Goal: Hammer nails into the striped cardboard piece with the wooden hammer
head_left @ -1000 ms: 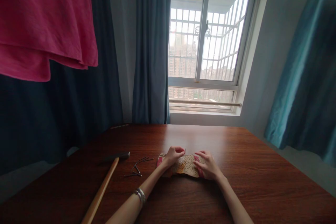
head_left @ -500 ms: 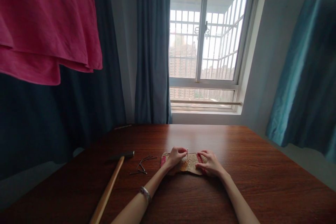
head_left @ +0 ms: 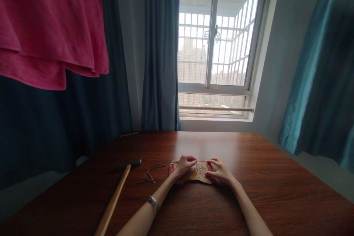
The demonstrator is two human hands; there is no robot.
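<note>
Between the thumb and fingertips of my left hand (head_left: 186, 164) a thin nail (head_left: 197, 160) stands upright over the far part of a patterned cloth (head_left: 200, 172). The cloth is beige with dark specks and pink bands near its ends, and it lies on the table; whether anything is under it is hidden. My right hand (head_left: 220, 171) rests on the cloth's right end, fingers apart and pressing it down. To the left lie several loose nails (head_left: 149, 174). Farther left is a hammer (head_left: 117, 193) with a dark head and a wooden handle, touched by neither hand.
The brown wooden table (head_left: 276, 191) reaches to the wall below a barred window (head_left: 212, 44). Blue curtains (head_left: 160, 51) hang beside it, and a pink towel (head_left: 52, 33) hangs at the upper left. A thin strip (head_left: 129, 134) lies at the table's far left edge.
The view has shifted very slightly. Both hands, the nail, the cloth and the hammer keep their places.
</note>
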